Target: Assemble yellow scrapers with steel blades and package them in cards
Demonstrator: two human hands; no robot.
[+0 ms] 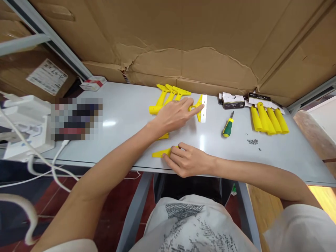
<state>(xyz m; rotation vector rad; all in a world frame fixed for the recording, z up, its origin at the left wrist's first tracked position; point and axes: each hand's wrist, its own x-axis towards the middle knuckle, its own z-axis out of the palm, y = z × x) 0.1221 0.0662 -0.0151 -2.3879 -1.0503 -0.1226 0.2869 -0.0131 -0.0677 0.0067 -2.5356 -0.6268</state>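
- Hands: we see both of ours over the table (118, 105), the left hand (173, 113) farther from our body, the right hand (187, 160) nearer to it.
- Scraper (199, 101), yellow, just right of our left hand: fingers curl at its neck and one stretches onto its head; we cannot tell whether they grip it.
- Blade (204, 113): pale, flat, along the scraper's far right edge, by our left fingertip.
- Piece (159, 154), yellow: our right hand closes around one end; the other points left beyond the fingers.
- T-pieces (181, 91): yellow, side by side, just beyond our left hand.
- Screwdriver (228, 127): green and yellow, to the right of both hands.
- Screws (252, 141): a small heap, farther right of our right hand.
- Handles (262, 119): yellow, in a row, well to the right of our left hand.
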